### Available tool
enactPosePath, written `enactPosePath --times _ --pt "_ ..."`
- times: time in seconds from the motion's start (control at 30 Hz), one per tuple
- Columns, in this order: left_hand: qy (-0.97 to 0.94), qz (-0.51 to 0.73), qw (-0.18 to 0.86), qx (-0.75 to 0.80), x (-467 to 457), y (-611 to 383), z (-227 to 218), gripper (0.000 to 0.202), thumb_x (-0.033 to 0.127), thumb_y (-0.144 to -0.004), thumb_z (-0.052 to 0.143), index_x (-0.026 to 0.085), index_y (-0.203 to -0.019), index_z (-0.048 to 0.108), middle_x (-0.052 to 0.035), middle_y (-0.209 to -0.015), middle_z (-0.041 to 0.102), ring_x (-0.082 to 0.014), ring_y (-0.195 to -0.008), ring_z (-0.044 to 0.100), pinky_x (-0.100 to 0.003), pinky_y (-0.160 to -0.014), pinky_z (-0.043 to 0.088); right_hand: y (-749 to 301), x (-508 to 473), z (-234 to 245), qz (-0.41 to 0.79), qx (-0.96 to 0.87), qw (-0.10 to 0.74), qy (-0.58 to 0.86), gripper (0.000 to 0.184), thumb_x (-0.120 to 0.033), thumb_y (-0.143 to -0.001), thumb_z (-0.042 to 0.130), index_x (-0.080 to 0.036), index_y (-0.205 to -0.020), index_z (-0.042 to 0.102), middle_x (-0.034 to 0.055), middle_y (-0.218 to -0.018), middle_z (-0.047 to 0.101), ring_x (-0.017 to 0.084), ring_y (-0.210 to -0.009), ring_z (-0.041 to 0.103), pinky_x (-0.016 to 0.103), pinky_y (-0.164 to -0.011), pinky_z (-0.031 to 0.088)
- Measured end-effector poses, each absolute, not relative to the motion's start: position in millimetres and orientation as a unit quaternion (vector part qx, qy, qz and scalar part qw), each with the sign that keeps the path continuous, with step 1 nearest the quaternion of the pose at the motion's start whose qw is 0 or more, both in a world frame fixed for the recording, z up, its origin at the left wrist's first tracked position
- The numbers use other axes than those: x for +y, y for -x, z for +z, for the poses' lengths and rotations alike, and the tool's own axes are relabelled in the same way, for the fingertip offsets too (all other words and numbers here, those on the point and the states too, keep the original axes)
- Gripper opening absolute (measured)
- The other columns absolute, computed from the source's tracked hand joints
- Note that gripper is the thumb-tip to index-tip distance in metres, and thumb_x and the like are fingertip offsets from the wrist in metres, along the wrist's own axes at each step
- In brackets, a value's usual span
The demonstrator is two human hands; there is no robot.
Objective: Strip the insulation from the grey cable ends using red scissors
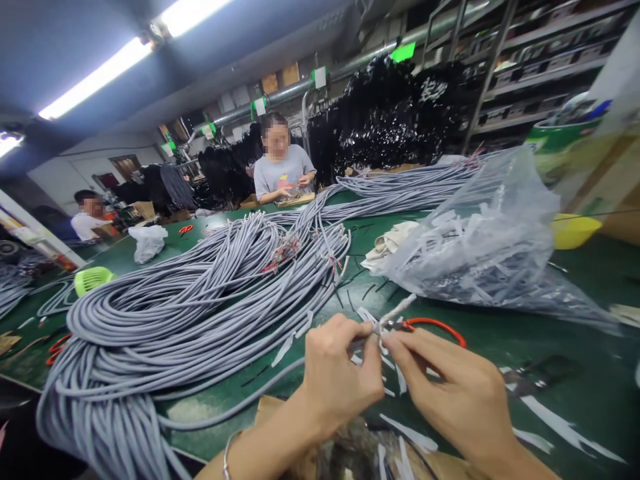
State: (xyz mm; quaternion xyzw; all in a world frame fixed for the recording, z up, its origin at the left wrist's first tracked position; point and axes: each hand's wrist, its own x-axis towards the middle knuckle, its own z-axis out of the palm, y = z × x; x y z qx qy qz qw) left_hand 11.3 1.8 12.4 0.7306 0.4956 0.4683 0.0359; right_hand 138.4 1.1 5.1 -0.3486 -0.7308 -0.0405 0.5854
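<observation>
My left hand [343, 363] is closed in a pinch around the end of a grey cable [240, 405], which runs back left to the pile. Right against it, my right hand [453, 383] pinches at the same cable end; what exactly sits between its fingertips is hidden. A whitish strand [399, 308] sticks out above the fingertips. Just behind my hands are red-handled scissors [440, 323], partly covered by my fingers. A large bundle of grey cables [200, 313] lies left of my hands, some ends showing stripped coloured wires [285, 253].
A clear plastic bag [480, 253] of white strips stands at right, beside a crumpled cloth [393, 243]. White scraps [410, 432] and black bits are scattered over the green table [565, 287]. Across it sits a co-worker [283, 163]; another person [89, 217] is at far left.
</observation>
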Motion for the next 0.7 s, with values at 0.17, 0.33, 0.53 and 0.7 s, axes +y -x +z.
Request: enactPosePath --times 0.17,0.33,0.53,0.7 --pt "-0.644 0.456 0.21 0.577 21 -7 13 0.018 0.018 -0.072 0.055 0.012 -0.063 0.069 -0.0063 -0.06 0.069 -0.0156 -0.054 0.061 -0.022 -0.053 0.044 -143 -8 5 -0.08 -0.764 0.585 0.26 0.017 -0.009 -0.08 0.053 -0.022 -0.071 0.059 -0.0027 -0.054 0.062 0.01 -0.046 0.056 0.02 -0.052 0.045" --pt "-0.612 0.503 0.296 0.534 16 -9 12 0.022 0.026 -0.075 0.055 0.01 -0.072 0.07 -0.0076 -0.066 0.071 -0.0155 -0.057 0.062 -0.021 -0.051 0.045 -152 8 7 -0.062 -0.722 0.543 0.424 0.024 -0.025 -0.087 0.048 -0.019 -0.067 0.06 -0.0011 -0.055 0.062 0.009 -0.042 0.053 0.021 -0.047 0.042" --pt "-0.631 0.507 0.279 0.516 7 -12 16 0.021 0.026 -0.076 0.056 0.011 -0.071 0.07 -0.0065 -0.063 0.069 -0.0143 -0.055 0.062 -0.02 -0.052 0.046 -150 12 3 -0.101 -0.73 0.525 0.425 0.031 -0.029 -0.089 0.045 -0.018 -0.067 0.063 0.0004 -0.056 0.064 0.01 -0.045 0.057 0.021 -0.049 0.04" --pt "-0.656 0.5 0.219 0.521 1 -13 20 0.015 0.021 -0.072 0.058 0.011 -0.069 0.069 -0.0049 -0.06 0.066 -0.0108 -0.048 0.055 -0.018 -0.047 0.043 -151 13 6 -0.011 -0.74 0.515 0.433 0.033 -0.029 -0.088 0.044 -0.019 -0.062 0.061 -0.001 -0.052 0.061 0.01 -0.042 0.054 0.02 -0.044 0.04"
